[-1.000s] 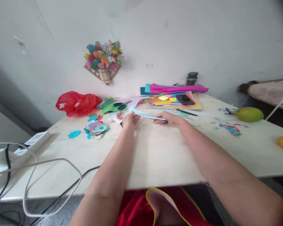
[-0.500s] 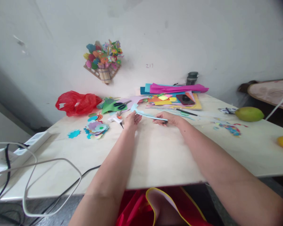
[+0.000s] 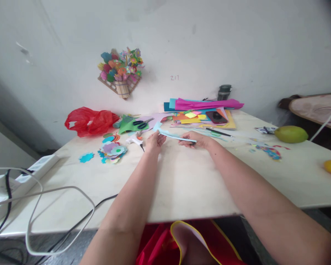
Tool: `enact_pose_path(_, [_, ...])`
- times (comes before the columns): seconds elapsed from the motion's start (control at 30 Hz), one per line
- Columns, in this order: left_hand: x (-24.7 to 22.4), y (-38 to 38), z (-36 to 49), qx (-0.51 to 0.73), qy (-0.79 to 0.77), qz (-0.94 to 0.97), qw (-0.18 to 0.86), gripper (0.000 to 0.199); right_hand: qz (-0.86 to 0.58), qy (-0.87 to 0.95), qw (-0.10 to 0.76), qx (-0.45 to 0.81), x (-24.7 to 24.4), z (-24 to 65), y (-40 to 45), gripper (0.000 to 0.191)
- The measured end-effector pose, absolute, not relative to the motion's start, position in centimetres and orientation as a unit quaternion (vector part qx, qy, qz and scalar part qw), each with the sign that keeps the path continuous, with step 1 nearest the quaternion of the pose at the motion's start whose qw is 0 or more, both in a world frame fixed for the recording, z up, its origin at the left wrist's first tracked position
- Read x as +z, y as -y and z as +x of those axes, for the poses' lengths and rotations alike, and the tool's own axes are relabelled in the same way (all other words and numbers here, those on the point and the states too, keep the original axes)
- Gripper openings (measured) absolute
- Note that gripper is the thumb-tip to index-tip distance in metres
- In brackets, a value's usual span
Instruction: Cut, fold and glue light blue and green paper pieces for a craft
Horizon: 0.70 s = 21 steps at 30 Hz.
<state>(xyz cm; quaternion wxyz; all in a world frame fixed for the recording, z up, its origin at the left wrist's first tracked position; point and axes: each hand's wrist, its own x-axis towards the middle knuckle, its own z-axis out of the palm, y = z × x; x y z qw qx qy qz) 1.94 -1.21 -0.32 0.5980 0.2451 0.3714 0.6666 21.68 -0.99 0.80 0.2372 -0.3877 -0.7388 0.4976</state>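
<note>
A narrow light-blue paper strip (image 3: 172,136) stretches between my two hands above the white table. My left hand (image 3: 155,141) pinches the strip's left end, where a wider light-blue piece (image 3: 157,126) sticks up past the fingertips. At the other end, my right hand (image 3: 194,139) is closed on the strip, and something dark and small shows under its fingers, too small to make out. A white glue gun (image 3: 134,140) lies just left of my left hand. Further left is a pile of paper flowers (image 3: 113,151).
Black scissors (image 3: 140,123) rest on green paper. A red plastic bag (image 3: 89,121) lies at the back left, coloured papers and a phone (image 3: 216,117) at the back right. Green fruit (image 3: 291,134) sits right; a power strip (image 3: 35,173) and cables lie left.
</note>
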Motion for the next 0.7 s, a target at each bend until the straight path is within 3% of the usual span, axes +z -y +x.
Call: enact_pose_path(0.7, [-0.34, 1.14, 1.85, 0.669, -0.373, 0.232, 0.599, 0.007, -0.398, 0.713, 0.248, 0.521, 0.58, 21.36, 0.84, 0.021])
